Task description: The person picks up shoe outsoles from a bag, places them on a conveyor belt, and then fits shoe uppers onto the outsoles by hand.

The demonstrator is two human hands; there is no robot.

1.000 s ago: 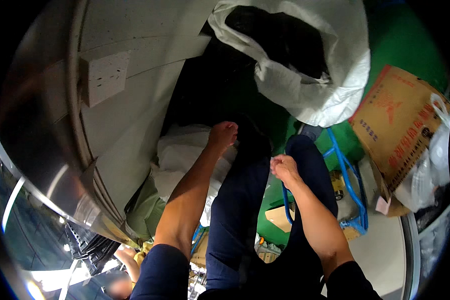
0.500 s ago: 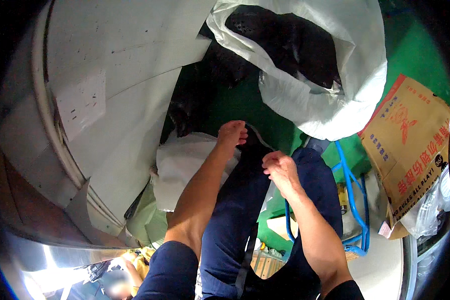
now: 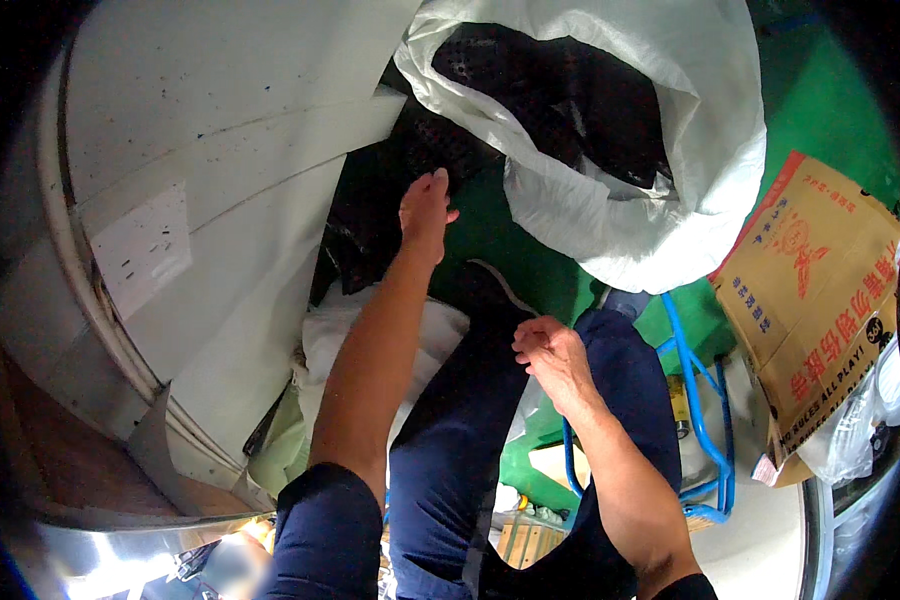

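Green floor (image 3: 820, 110) runs through the head view from the upper right down to the lower centre, with a white panel (image 3: 240, 120) filling the upper left of the frame.

What has just changed is the left hand (image 3: 427, 212): it now reaches up and leftward, just left of the frame's middle, with its fingers extended, the thumb apart from them and nothing visible between them. Half a second ago it was lower, near the other hand, its fingers curled. As a judgement, this means for the work in hand that the left side is now nearest the dark perforated pieces (image 3: 445, 145), which lie upper centre-left, between panel and sack; whether it touches them cannot be told.

The right hand (image 3: 552, 355) sits over the dark trousers (image 3: 450, 430) at the centre, fingers loosely curled; whether anything is pinched there cannot be told. Compared with the earlier frames, it has moved only a little to the left.

At the upper centre-right, the white sack (image 3: 610, 235) remains wide open with black contents (image 3: 610, 110) inside. Another white bag (image 3: 325, 335) still lies left of the legs, a blue metal frame (image 3: 722, 450) stands at the lower right, and the cardboard box (image 3: 810, 270) remains at the right edge; the whole view has tilted slightly compared with a second ago.
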